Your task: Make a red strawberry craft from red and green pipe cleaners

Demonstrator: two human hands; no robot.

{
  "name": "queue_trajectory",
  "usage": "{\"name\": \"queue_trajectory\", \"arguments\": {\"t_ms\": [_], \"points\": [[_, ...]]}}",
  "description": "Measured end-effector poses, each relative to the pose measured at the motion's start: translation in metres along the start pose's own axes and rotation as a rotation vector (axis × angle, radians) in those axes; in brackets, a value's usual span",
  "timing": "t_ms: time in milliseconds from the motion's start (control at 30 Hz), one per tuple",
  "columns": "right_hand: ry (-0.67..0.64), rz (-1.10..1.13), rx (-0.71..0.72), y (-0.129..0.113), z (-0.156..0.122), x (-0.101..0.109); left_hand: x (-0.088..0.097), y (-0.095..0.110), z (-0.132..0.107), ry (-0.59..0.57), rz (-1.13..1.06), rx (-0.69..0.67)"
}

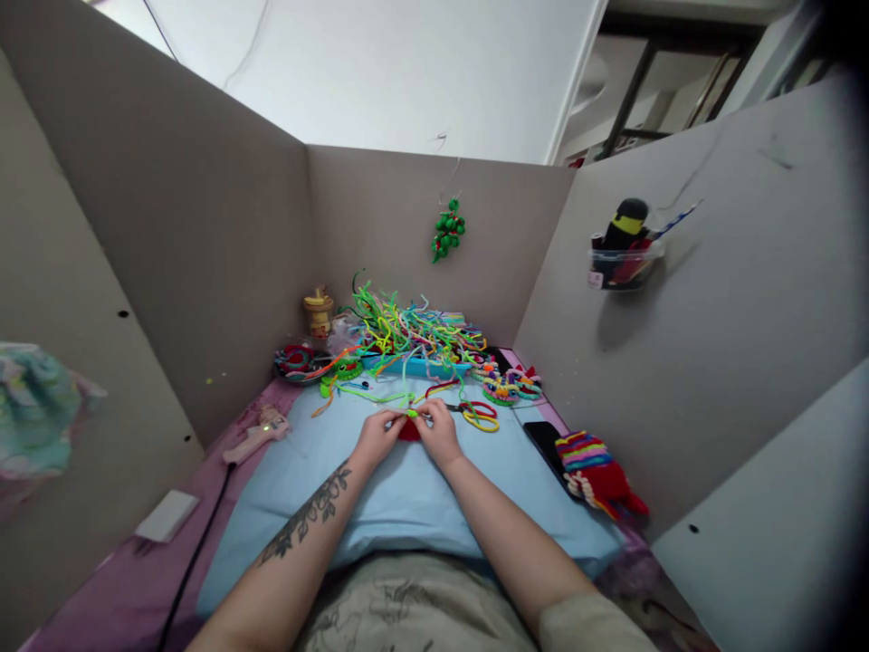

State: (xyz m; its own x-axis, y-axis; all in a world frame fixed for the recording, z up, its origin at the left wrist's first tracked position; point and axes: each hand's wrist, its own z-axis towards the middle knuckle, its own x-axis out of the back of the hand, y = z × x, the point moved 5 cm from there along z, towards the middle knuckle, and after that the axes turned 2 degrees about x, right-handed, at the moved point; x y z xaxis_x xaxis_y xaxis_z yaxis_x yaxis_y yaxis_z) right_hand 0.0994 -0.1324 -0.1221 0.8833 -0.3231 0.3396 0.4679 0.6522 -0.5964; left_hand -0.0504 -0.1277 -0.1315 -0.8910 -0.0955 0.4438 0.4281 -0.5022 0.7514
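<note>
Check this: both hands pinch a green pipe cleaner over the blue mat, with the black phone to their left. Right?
No: the head view shows the black phone to their right. The left hand and right hand do pinch the green pipe cleaner over the blue mat.

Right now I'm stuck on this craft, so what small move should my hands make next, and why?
Probably a small twist of the green stem around the red piece. The left hand and right hand both pinch the stem, fingertips nearly meeting, just above the red piece on the blue mat, so the two parts already sit together.
</note>
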Motion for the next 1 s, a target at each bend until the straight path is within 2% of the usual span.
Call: {"name": "queue_trajectory", "arguments": {"t_ms": [333,733,1000], "points": [[-0.006,-0.073,-0.018,0.006,0.001,-0.002,0.003,0.008,-0.002,0.009,0.053,-0.037],[-0.008,-0.133,0.008,0.009,0.003,-0.007,0.001,0.004,-0.001,0.002,0.084,-0.057],[-0.047,-0.118,-0.037,0.015,0.002,-0.013,0.0,0.002,0.001,-0.001,0.091,-0.049]]}}
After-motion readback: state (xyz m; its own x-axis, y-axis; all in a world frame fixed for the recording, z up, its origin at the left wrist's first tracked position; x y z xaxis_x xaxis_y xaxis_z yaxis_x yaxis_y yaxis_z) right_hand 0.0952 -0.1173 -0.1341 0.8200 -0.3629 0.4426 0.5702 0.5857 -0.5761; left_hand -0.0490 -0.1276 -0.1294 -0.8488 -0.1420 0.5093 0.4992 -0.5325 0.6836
